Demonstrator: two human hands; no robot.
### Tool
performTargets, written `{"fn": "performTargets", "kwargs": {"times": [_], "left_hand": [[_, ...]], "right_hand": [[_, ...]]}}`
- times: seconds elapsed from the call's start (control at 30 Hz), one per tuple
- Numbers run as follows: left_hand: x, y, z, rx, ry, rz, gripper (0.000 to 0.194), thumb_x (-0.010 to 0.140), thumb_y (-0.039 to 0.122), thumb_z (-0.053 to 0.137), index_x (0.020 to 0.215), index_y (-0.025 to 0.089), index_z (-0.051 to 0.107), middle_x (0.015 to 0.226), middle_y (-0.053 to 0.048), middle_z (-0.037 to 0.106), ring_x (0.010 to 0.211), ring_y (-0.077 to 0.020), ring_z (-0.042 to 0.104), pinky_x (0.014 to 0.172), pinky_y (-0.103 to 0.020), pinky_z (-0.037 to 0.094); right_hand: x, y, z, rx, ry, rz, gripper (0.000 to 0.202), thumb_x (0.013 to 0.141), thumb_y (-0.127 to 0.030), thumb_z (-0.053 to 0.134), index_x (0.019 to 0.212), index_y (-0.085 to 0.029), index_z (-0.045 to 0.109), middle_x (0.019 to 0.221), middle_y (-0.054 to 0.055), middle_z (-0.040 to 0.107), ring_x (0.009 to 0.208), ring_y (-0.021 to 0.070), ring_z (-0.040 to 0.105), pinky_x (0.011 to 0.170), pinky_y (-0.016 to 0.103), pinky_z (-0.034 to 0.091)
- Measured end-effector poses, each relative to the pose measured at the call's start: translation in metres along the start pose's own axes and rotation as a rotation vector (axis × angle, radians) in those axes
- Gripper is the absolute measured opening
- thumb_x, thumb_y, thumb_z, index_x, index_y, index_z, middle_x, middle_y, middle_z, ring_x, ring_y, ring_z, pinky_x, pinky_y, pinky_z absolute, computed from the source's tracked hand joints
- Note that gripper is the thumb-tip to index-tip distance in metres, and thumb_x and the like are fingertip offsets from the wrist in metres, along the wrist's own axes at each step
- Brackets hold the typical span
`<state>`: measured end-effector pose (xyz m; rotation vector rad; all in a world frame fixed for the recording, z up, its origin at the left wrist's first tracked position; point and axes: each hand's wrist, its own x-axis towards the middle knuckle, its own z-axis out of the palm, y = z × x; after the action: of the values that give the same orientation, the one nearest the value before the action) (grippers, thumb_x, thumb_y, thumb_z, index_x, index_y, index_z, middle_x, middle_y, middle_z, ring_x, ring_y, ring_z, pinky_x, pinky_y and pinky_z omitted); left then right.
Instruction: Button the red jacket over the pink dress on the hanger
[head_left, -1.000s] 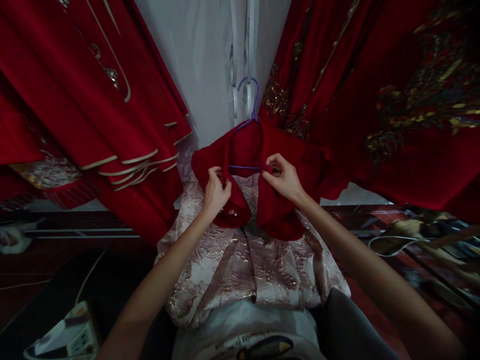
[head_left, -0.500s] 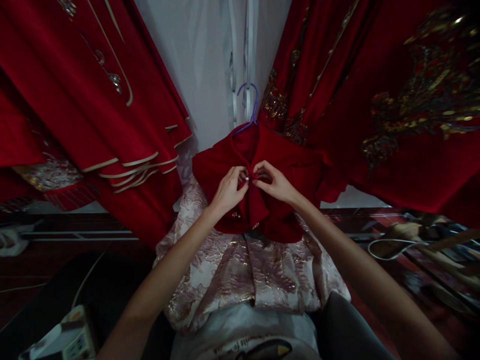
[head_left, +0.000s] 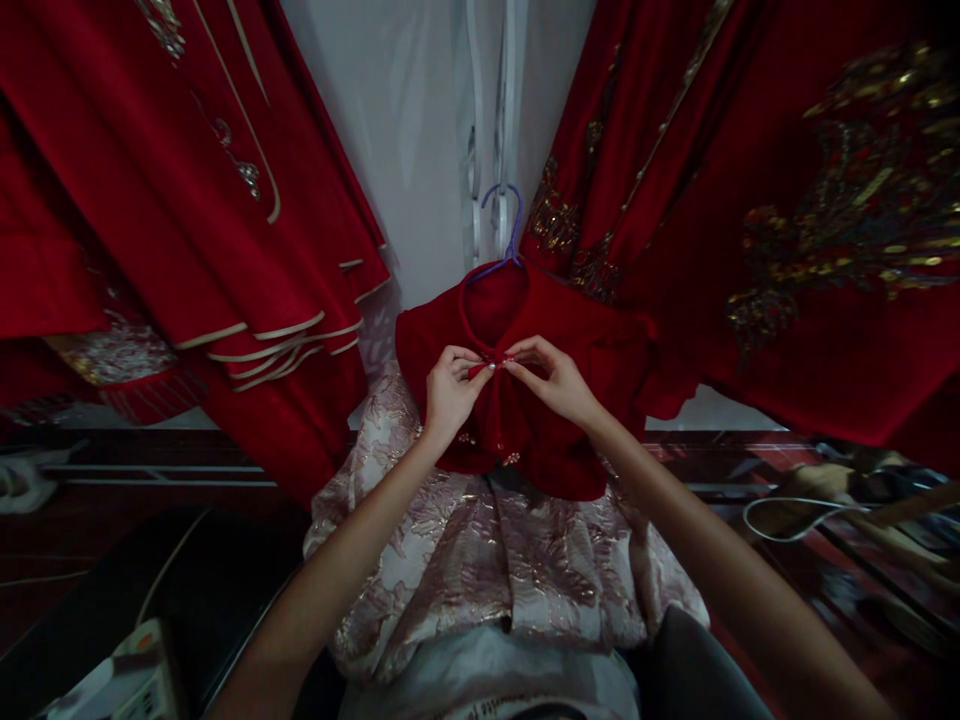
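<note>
A small red jacket (head_left: 555, 430) hangs on a purple hanger (head_left: 515, 225) in front of me, its lower part resting over pink and silver brocade fabric (head_left: 450, 560) on my lap. My left hand (head_left: 454, 390) pinches the jacket's left front edge near the chest. Opposite it, my right hand (head_left: 551, 375) pinches the right front edge, the fingertips of both hands almost meeting at the front opening. Small beaded ornaments (head_left: 511, 459) show on the lower front. The fastening between my fingertips is too small to make out.
Long red garments with pale trim (head_left: 292, 250) hang at the left, and sequined red garments (head_left: 720, 200) at the right. A power strip (head_left: 135, 675) lies at the lower left. At the right are a white cable loop (head_left: 787, 503) and cluttered items.
My hands have drawn the jacket's two front edges together, and the fingertips are now closer and level. The view has shifted slightly, so the garments appear lower.
</note>
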<state>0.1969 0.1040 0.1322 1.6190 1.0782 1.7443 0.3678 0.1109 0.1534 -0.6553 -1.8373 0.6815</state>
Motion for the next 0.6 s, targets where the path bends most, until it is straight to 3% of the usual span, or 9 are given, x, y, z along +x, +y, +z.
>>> {"fn": "performTargets", "kwargs": {"times": [0.17, 0.43, 0.6], "left_hand": [[0.003, 0.011, 0.001, 0.165, -0.107, 0.066, 0.005, 0.076, 0.018, 0.063, 0.081, 0.018, 0.062, 0.082, -0.002, 0.07, 0.077, -0.0134, 0.068, 0.071, -0.025, 0.054], [0.003, 0.026, 0.014, 0.281, -0.226, 0.141, 0.014, 0.078, 0.025, 0.064, 0.09, 0.018, 0.064, 0.083, -0.004, 0.071, 0.072, -0.014, 0.068, 0.069, -0.027, 0.057], [0.007, 0.027, 0.024, 0.333, -0.233, 0.175, 0.008, 0.08, 0.025, 0.061, 0.084, 0.018, 0.063, 0.083, -0.004, 0.071, 0.072, -0.0147, 0.068, 0.068, -0.027, 0.055]], "right_hand": [[0.003, 0.001, 0.0, 0.016, 0.028, 0.012, 0.023, 0.081, -0.038, 0.064, 0.096, -0.021, 0.063, 0.096, 0.004, 0.068, 0.091, 0.0173, 0.065, 0.088, 0.035, 0.051], [-0.006, 0.008, -0.005, 0.053, 0.239, 0.088, 0.027, 0.078, -0.038, 0.067, 0.099, -0.02, 0.07, 0.101, 0.004, 0.072, 0.093, 0.0194, 0.067, 0.091, 0.037, 0.051], [-0.011, 0.007, -0.012, 0.075, 0.255, 0.145, 0.031, 0.075, -0.037, 0.07, 0.103, -0.022, 0.071, 0.105, 0.004, 0.071, 0.097, 0.0212, 0.067, 0.095, 0.039, 0.05]]}}
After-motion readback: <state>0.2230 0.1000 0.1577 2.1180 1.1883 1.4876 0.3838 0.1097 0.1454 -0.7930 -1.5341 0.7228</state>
